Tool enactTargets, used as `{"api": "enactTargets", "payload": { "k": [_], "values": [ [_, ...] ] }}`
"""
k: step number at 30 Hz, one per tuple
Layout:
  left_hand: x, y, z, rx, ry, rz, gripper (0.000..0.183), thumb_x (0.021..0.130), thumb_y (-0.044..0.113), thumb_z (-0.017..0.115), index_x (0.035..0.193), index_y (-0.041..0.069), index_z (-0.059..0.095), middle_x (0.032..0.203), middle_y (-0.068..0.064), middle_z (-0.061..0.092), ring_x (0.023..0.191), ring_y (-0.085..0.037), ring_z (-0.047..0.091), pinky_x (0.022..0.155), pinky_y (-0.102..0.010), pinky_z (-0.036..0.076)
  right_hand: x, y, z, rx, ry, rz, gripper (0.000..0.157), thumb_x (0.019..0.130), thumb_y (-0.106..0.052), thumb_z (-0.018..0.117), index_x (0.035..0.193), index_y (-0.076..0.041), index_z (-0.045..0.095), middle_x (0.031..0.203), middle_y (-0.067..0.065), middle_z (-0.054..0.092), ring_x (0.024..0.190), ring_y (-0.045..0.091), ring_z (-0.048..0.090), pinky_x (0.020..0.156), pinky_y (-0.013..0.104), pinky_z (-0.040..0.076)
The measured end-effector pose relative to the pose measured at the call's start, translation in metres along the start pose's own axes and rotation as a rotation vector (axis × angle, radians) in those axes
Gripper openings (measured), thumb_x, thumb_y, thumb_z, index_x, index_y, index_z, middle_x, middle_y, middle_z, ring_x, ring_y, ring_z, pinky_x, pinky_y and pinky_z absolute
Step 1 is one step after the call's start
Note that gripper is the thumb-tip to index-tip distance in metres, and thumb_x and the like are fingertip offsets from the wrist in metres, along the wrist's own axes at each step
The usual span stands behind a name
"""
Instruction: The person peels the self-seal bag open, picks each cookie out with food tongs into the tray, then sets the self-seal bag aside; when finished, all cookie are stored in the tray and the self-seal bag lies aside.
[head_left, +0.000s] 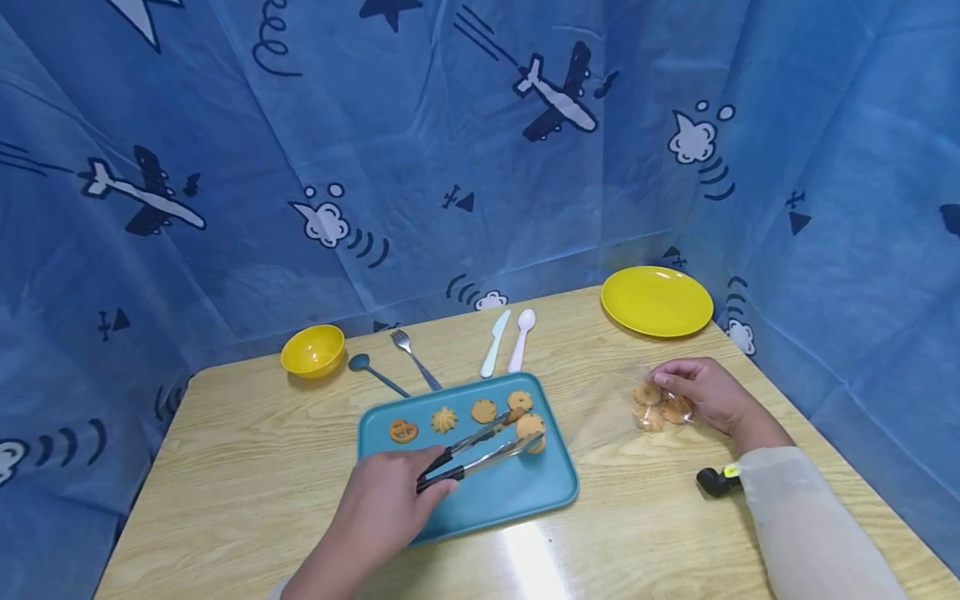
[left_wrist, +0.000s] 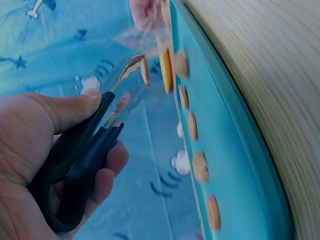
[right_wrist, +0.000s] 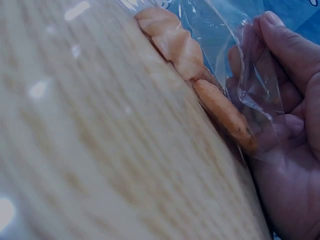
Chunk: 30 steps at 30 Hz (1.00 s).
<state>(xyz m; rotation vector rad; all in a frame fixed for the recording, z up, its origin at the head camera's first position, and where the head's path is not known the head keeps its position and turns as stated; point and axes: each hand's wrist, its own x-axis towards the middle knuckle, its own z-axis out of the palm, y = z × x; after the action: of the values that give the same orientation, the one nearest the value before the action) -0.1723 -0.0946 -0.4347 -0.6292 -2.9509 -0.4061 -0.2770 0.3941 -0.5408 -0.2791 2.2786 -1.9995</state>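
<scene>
Head view: holding black-handled metal tongs (head_left: 492, 457) in the curled fingers of the left hand (head_left: 382, 504) over a teal tray (head_left: 491, 498), with a round cookie (head_left: 529, 425) between the tips. On the tray, with a pretzel (head_left: 403, 431) and a ridged star cookie (head_left: 444, 419) among the rest. Pinching a clear plastic bag (head_left: 626, 407) of cookies, right of the tray, in the fingertips of the right hand (head_left: 708, 393). Beyond the tray, with a yellow bowl (head_left: 311, 353), dark teal spoon (head_left: 360, 362), metal fork (head_left: 422, 367), pale green knife (head_left: 495, 342) and pink spoon (head_left: 521, 344) in sight; beyond and to its right, with a yellow plate (head_left: 657, 302).

Left wrist: showing, more plainly than overhead, the gap between gripped cookie and tray.

Right wrist: revealing close up a swirled cookie (right_wrist: 172, 42) and a flatter one (right_wrist: 225, 112) inside the bag, right of the tray.
</scene>
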Motion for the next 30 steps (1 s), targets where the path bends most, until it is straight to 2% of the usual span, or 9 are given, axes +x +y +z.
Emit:
{"api": "enactTargets", "payload": {
  "k": [5, 8, 13, 19, 27, 30],
  "values": [
    [-0.011, -0.02, -0.006, 0.004, -0.027, -0.108, 0.047, 0.088, 0.05, 0.077, 0.126, 0.023, 0.075, 0.086, 0.009, 0.075, 0.062, -0.002, 0.052, 0.056, -0.024, 0.039, 0.0, -0.001, -0.001, -0.012, 0.013, 0.016, 0.016, 0.101, -0.01, 0.064, 0.106, -0.001, 0.076, 0.098, -0.012, 0.076, 0.092, 0.003, 0.067, 0.082, 0.019, 0.055],
    [-0.015, -0.028, -0.004, -0.005, -0.047, -0.137, 0.046, 0.088, 0.047, 0.078, 0.125, 0.02, 0.075, 0.081, 0.008, 0.073, 0.058, -0.003, 0.049, 0.055, -0.025, 0.038, -0.001, 0.0, -0.001, -0.014, 0.012, 0.028, 0.015, 0.101, -0.011, 0.064, 0.106, -0.003, 0.077, 0.098, -0.013, 0.076, 0.091, 0.003, 0.067, 0.081, 0.019, 0.055],
    [-0.019, -0.034, 0.003, -0.005, -0.081, -0.135, 0.044, 0.088, 0.046, 0.078, 0.122, 0.018, 0.076, 0.074, 0.011, 0.068, 0.055, -0.004, 0.046, 0.053, -0.023, 0.036, -0.003, 0.001, -0.001, 0.001, 0.006, 0.034, 0.015, 0.101, -0.01, 0.064, 0.106, -0.004, 0.077, 0.099, -0.013, 0.076, 0.093, 0.003, 0.068, 0.083, 0.018, 0.054],
    [-0.019, -0.039, 0.009, 0.016, -0.082, -0.13, 0.044, 0.088, 0.048, 0.078, 0.12, 0.019, 0.077, 0.072, 0.012, 0.067, 0.055, -0.003, 0.045, 0.053, -0.023, 0.034, -0.003, 0.001, 0.001, 0.021, -0.007, 0.008, 0.016, 0.101, -0.009, 0.063, 0.106, -0.001, 0.076, 0.1, -0.011, 0.076, 0.094, 0.003, 0.068, 0.084, 0.017, 0.054],
    [-0.019, -0.037, 0.007, 0.016, -0.089, -0.123, 0.045, 0.088, 0.048, 0.077, 0.121, 0.019, 0.077, 0.079, 0.01, 0.071, 0.057, -0.003, 0.047, 0.053, -0.023, 0.035, -0.002, 0.0, 0.0, 0.012, -0.011, 0.01, 0.016, 0.102, -0.009, 0.063, 0.107, -0.002, 0.077, 0.1, -0.012, 0.076, 0.094, 0.003, 0.068, 0.084, 0.017, 0.054],
    [-0.016, -0.033, 0.005, 0.003, -0.085, -0.133, 0.047, 0.088, 0.049, 0.077, 0.124, 0.018, 0.076, 0.075, 0.011, 0.069, 0.057, -0.004, 0.047, 0.053, -0.024, 0.035, -0.002, 0.0, -0.001, 0.011, -0.014, 0.012, 0.016, 0.102, -0.009, 0.063, 0.107, -0.002, 0.076, 0.101, -0.012, 0.076, 0.095, 0.003, 0.068, 0.085, 0.018, 0.054]
  ]
}}
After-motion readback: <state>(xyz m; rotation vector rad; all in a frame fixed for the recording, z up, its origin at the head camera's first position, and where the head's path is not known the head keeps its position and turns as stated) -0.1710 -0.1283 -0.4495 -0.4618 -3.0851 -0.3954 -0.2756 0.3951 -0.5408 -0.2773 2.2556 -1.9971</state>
